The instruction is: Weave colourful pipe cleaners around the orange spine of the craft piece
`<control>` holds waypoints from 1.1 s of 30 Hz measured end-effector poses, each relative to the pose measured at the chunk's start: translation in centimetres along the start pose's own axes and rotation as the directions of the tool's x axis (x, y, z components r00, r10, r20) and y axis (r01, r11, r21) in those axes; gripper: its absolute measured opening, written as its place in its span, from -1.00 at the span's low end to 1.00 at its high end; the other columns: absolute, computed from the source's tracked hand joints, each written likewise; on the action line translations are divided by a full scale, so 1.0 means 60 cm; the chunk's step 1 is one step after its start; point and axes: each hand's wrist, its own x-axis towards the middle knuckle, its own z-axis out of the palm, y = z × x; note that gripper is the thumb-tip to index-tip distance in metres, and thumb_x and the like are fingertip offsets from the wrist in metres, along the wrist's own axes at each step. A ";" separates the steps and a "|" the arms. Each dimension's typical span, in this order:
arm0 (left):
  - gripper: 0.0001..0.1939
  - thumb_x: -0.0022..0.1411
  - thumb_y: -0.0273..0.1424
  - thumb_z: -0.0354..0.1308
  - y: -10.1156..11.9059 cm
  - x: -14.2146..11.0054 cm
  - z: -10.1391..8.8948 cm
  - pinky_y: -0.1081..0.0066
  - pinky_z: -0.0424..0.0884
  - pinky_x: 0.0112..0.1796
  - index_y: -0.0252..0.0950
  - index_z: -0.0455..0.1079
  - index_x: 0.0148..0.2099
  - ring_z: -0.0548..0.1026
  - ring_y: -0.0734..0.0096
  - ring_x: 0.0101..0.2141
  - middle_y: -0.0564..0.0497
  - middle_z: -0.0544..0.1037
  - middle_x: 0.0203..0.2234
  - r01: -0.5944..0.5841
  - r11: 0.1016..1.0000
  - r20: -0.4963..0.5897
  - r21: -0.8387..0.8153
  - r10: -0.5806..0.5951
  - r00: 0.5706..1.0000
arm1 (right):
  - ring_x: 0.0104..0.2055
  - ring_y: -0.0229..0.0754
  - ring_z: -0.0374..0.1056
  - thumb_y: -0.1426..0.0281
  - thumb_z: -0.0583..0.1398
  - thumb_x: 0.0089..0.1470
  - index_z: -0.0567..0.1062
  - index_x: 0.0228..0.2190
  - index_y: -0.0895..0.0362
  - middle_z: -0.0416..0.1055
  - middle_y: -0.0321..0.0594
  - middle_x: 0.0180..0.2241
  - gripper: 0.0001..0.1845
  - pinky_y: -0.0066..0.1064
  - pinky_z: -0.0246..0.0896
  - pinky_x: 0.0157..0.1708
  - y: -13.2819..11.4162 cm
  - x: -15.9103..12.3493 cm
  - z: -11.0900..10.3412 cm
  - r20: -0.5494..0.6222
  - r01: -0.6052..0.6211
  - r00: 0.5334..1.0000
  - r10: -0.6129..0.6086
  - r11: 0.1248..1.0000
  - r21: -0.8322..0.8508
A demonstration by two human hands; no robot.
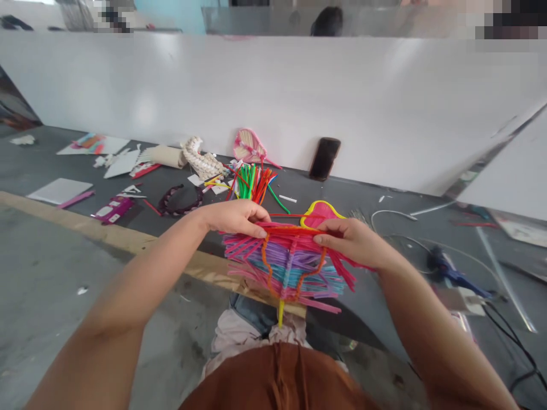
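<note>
Both my hands hold a pipe-cleaner craft (290, 267) up in front of me by its upper edge. Rows of red, pink, purple and blue pipe cleaners cross a middle stem with a yellow lower end, and a wavy orange outline runs over them. My left hand (239, 218) pinches the upper left part between thumb and fingers. At the upper right, my right hand (348, 236) pinches it the same way. Just behind stands a bundle of loose pipe cleaners (254, 183), mostly green and red. A pink piece with a yellow rim (320, 213) lies partly hidden behind my right hand.
A phone (325, 158) leans against the white partition (265, 91), near a pink heart-shaped piece (248, 145). Left lie a braided dark band (182, 200), a purple box (113, 209) and paper sheets (60, 191). A blue glue gun (457, 273) with cords lies right.
</note>
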 end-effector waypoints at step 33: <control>-0.27 0.31 -0.09 0.02 -0.104 -0.025 0.326 -0.06 -0.18 0.29 -0.50 0.07 0.32 0.02 0.01 0.32 -0.35 0.21 0.26 0.099 0.425 -0.379 0.900 0.649 0.660 | 0.22 -0.04 0.21 0.63 0.07 0.14 0.33 0.11 0.18 0.37 0.04 0.09 -0.50 -0.08 0.21 0.14 0.017 -0.202 0.212 -0.503 0.168 0.717 -0.482 0.820 -0.547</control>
